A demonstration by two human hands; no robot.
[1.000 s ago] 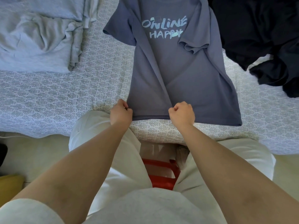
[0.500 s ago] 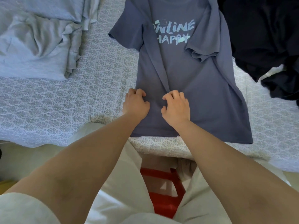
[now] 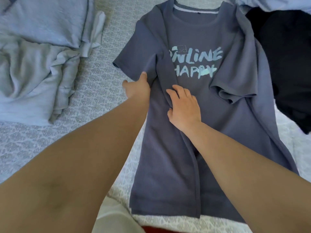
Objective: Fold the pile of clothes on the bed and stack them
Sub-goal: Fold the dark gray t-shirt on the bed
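Observation:
A slate-blue T-shirt [image 3: 218,125] with pale "ONLINE HAPPY" lettering lies front up on the bed, neck away from me. Its left side is folded in over the chest, and its right sleeve is turned in too. My left hand [image 3: 138,87] is at the left sleeve's lower edge, thumb out over the bedspread, fingers tucked under or against the cloth. My right hand [image 3: 183,106] rests on the folded-in panel just below the lettering, fingers bent and pressing into the fabric.
Crumpled pale grey-blue garments [image 3: 38,68] lie heaped at the left. A black garment [image 3: 291,64] is piled at the right, touching the T-shirt's edge. The patterned bedspread [image 3: 94,101] shows between them. The bed's near edge runs along the bottom.
Both hands have let go of the hem and slid up the shirt from its bottom edge to chest height. My head has moved closer, so the shirt fills more of the view.

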